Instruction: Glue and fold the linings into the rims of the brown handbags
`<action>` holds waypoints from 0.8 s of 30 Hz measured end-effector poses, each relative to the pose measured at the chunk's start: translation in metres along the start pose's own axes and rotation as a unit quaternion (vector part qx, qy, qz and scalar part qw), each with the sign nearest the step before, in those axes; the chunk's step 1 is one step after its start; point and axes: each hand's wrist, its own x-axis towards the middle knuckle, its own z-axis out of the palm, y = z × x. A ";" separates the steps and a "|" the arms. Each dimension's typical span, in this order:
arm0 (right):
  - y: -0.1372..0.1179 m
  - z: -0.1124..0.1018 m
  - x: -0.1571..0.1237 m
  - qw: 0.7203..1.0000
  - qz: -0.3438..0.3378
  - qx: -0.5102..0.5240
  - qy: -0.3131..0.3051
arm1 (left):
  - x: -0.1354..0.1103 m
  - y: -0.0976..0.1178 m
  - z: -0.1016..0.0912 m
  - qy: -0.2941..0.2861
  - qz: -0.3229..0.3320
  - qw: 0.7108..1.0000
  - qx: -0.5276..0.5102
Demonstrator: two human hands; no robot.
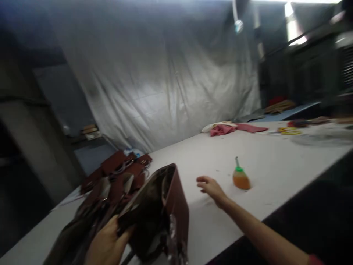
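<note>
One bag (179,202) was near the tabletop's (204,154) front edge; our left hand (107,239) grasped its rim, our right hand (211,188) hovered empty. We judged it light, fairly stiff, best held by that rim.

White worktable (204,158): reddish-brown bags (114,163) heaped at left; green-capped squeeze bottle (241,179) of amber liquid set near middle; pink cloth (222,130) crumpled at far edge; yellow-handled scissors (284,129) laid farther right.

A maroon handbag (177,208) is held by its rim, mouth gaping, dark lining exposed, just beside other reddish-brown bags (115,189).
</note>
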 end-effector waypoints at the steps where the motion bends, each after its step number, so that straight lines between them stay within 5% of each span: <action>1: -0.002 -0.002 0.001 0.999 -0.007 0.034 0.005 | -0.002 -0.006 -0.006 -0.013 -0.008 1.000 0.000; 5: -0.028 -0.008 -0.001 0.980 -0.054 0.179 0.071 | -0.001 -0.004 -0.013 0.017 -0.026 0.999 -0.031; 9: -0.080 -0.012 -0.013 0.969 -0.170 0.161 0.078 | 0.004 0.009 -0.014 0.048 -0.053 0.995 -0.068; 16: -0.150 0.011 -0.003 0.888 -0.454 0.042 -0.056 | 0.020 0.004 -0.015 0.082 0.003 0.990 -0.114; 20: -0.171 0.036 0.002 0.838 -0.519 -0.076 -0.148 | 0.026 0.004 -0.012 -0.017 -0.029 0.961 -0.274; 24: -0.183 0.059 0.002 0.790 -0.562 -0.190 -0.157 | 0.026 0.003 -0.009 -0.018 -0.049 0.934 -0.353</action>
